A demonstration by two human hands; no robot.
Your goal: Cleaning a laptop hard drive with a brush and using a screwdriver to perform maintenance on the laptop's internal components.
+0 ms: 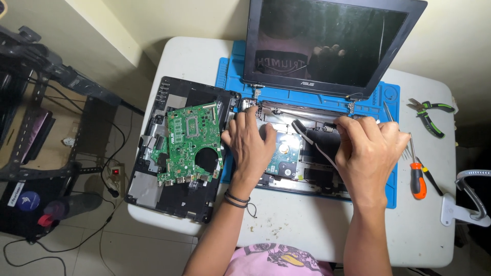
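Both hands rest inside an opened laptop base (pixel 307 174) on a blue mat (pixel 230 66): the left hand (pixel 250 140) presses beside the hard drive (pixel 284 156), while the right hand (pixel 368 148) grips a flat ribbon cable (pixel 319 148). A green motherboard (pixel 192 143) lies left; an orange screwdriver (pixel 418 179) lies right.

Blue mat, green board, white table.
A bright blue work mat (pixel 388 197) is seen on the white table (pixel 307 225). The motherboard (pixel 193 143) is coloured green with gold contacts, laid on a black bottom cover (pixel 153 197). The laptop screen (pixel 327 43) is framed in black. A silver-and-teal hard drive (pixel 283 156) is shown. An orange-handled screwdriver (pixel 418 179) and green-and-black pliers (pixel 429 115) are noted. Black bands (pixel 236 200) are worn.
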